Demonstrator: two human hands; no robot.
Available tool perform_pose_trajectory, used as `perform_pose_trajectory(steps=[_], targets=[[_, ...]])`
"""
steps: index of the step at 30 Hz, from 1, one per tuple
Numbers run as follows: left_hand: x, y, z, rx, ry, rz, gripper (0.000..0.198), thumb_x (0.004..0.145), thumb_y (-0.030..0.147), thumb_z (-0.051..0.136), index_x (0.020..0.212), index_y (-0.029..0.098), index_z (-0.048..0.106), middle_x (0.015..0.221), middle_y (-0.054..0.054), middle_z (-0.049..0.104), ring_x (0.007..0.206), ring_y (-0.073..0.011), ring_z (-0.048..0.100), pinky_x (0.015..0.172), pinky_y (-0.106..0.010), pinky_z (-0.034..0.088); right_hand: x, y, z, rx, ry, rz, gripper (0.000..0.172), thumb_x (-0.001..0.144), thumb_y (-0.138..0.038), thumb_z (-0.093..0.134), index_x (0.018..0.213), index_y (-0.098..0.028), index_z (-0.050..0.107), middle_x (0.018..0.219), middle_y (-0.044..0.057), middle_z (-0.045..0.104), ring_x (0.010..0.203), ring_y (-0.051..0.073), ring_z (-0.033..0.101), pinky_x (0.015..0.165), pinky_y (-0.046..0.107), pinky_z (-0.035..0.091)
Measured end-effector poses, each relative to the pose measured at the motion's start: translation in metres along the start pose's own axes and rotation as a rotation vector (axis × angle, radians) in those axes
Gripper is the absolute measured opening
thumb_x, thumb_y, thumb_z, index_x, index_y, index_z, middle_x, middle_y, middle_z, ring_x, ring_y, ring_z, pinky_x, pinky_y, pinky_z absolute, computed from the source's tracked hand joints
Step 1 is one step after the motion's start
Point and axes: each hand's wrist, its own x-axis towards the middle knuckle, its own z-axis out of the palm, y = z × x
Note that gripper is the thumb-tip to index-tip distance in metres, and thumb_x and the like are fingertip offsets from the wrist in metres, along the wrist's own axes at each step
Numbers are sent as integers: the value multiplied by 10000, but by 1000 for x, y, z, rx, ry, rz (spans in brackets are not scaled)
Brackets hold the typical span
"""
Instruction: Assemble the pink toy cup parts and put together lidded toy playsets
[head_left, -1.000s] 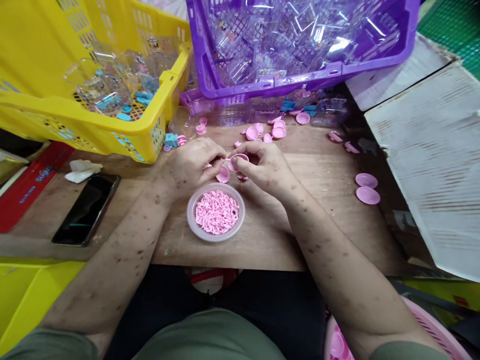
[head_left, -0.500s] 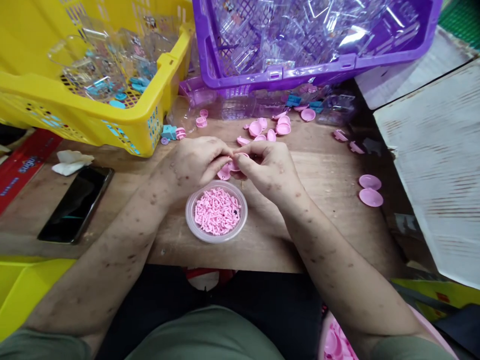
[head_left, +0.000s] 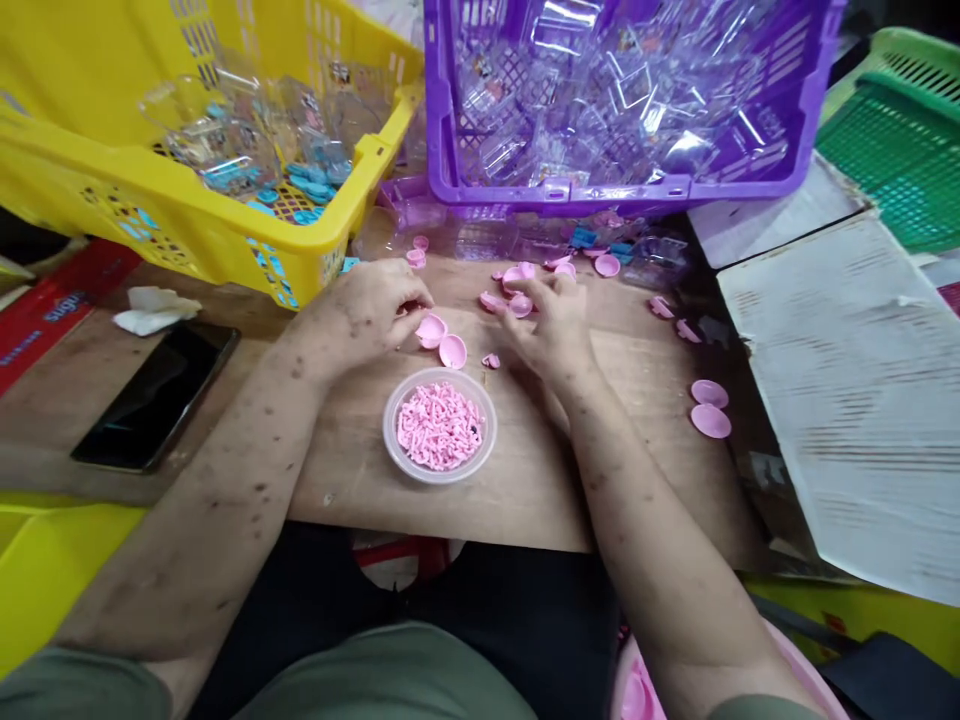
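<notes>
My left hand (head_left: 367, 312) rests on the wooden table (head_left: 645, 350) with its fingers curled in a pinch; what they hold is hidden. Two pink round caps (head_left: 441, 340) lie just right of its fingertips. My right hand (head_left: 553, 322) reaches forward, fingers stretched out over a scatter of pink caps (head_left: 514, 290) near the purple basket, and holds nothing. A clear round bowl (head_left: 440, 426) full of small pink pegs stands in front of both hands.
A yellow basket (head_left: 225, 235) with clear cases and blue parts sits at the back left, a purple basket (head_left: 630, 185) of clear cases at the back. A black phone (head_left: 154, 395) and a tissue (head_left: 154, 308) lie left. Two pink discs (head_left: 709, 408) and white board (head_left: 847, 390) are right.
The hands were together working a pink cap; now they are apart. A cap lies on the table by my left hand, and my right hand has reached forward to the scattered caps.
</notes>
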Motion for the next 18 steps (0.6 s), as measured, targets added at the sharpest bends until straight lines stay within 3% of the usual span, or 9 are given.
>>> perform_pose_trajectory(steps=[3,6,9,11,13,18], targets=[[-4,-1,-8,-2,-122,-30,227,1020,282,674,1082,167,861,1083,-105,812,1046,-262,745,971,-376,568,-3,-4,16,-60,-66,5,175,946,-289,841,1118,-265,860,1292,157,691,1274,402,593,1133,666,502],[-9,11,-24,-115,-129,-14,239,1034,335,706,1132,171,849,1128,-99,777,1035,-238,710,961,-356,541,3,-1,11,8,18,-17,21,956,-253,803,967,-241,816,1218,138,713,1232,379,627,1136,659,509],[-13,29,-37,-233,-275,101,155,1022,350,769,1059,233,864,1115,-53,754,1073,-227,671,1012,-346,503,9,-2,-5,235,103,-85,80,1013,-312,753,986,-237,743,1186,119,759,1153,318,702,1050,551,604],[-15,39,-39,-231,-422,129,87,993,326,822,1004,263,881,1074,-36,752,1126,-248,645,1054,-365,475,9,-9,-13,437,63,-73,176,1060,-407,733,994,-245,718,1154,97,788,1020,260,748,895,445,659],[-15,44,-36,-197,-494,112,51,967,318,865,981,284,900,1061,-37,749,1160,-272,624,1088,-401,458,6,-19,-17,576,14,-61,268,1063,-498,749,967,-249,726,1077,78,802,914,223,756,791,384,658],[-15,39,-31,-243,-354,177,74,926,270,899,889,332,913,1207,-48,772,1170,-269,652,1087,-425,512,2,-39,-18,771,-135,-174,315,969,-556,872,966,-251,793,1010,69,800,951,225,766,855,383,667]])
